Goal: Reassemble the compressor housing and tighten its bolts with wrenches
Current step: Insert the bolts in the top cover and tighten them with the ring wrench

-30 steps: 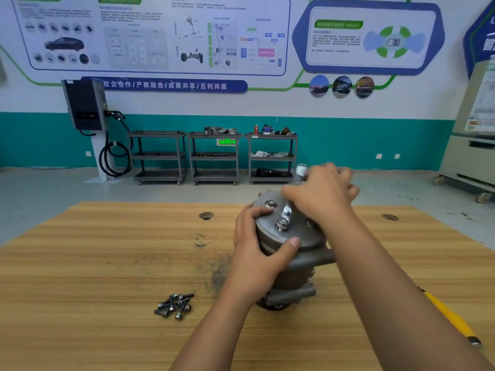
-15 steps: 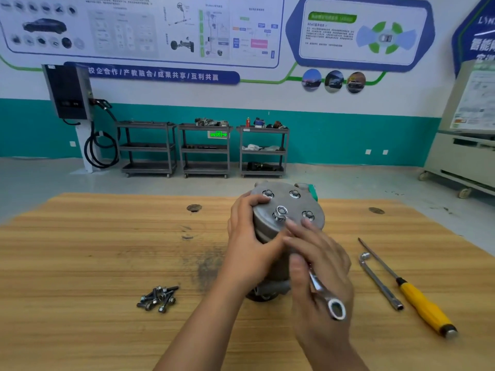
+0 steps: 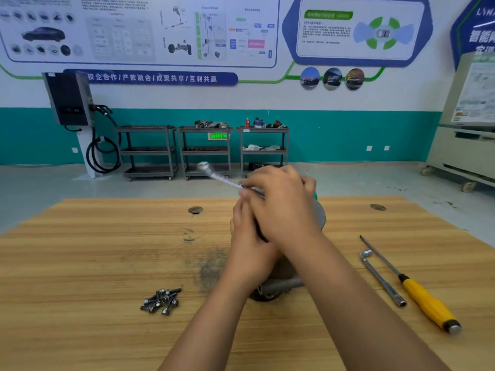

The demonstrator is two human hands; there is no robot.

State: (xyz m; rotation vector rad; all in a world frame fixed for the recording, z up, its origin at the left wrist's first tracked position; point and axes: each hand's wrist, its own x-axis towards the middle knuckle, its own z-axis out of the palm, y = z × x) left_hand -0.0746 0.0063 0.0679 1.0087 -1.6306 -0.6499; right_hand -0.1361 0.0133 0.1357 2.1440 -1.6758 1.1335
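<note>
A dark blue rounded wall banner (image 3: pixel 150 78) carries white characters: 校企合作 / 产教融合 / 成果共享 / 互利共赢. A small green lit sign (image 3: pixel 218 135) behind the grey metal carts (image 3: pixel 206 151) shows an arrow pointing right. The print on the white wall posters (image 3: pixel 134 28) is too blurred to read.

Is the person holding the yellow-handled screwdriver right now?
No, the screwdriver lies on the table beside an L-shaped wrench, while the right hand grips a ring wrench.

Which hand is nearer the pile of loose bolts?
Left. The left hand grips the compressor housing right of the bolts; the right hand holds the wrench atop it, farther back.
</note>
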